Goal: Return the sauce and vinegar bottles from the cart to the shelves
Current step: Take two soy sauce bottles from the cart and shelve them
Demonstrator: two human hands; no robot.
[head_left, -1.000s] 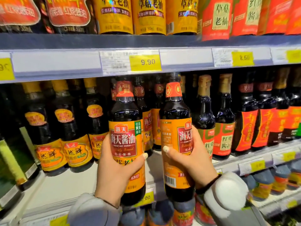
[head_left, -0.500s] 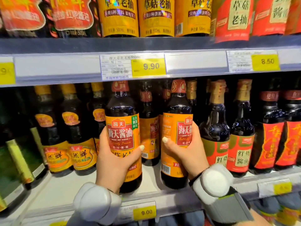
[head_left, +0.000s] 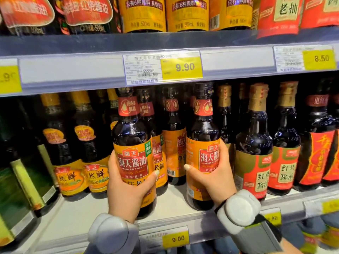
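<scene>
My left hand (head_left: 126,186) wraps the left soy sauce bottle (head_left: 133,142), right hand (head_left: 215,178) the right soy sauce bottle (head_left: 202,136); I should seat both flat on the shelf (head_left: 172,201), labels outward

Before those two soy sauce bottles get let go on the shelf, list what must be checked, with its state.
1. Grip of left hand around left bottle: ok.
2. Grip of right hand around right bottle: ok.
3. Both bottles upright: ok.
4. Bases resting on the shelf: cannot tell.
5. Matching orange-label bottles stand right behind: ok.
6. Front label of right bottle facing outward: not ok, it is turned partly sideways.
</scene>
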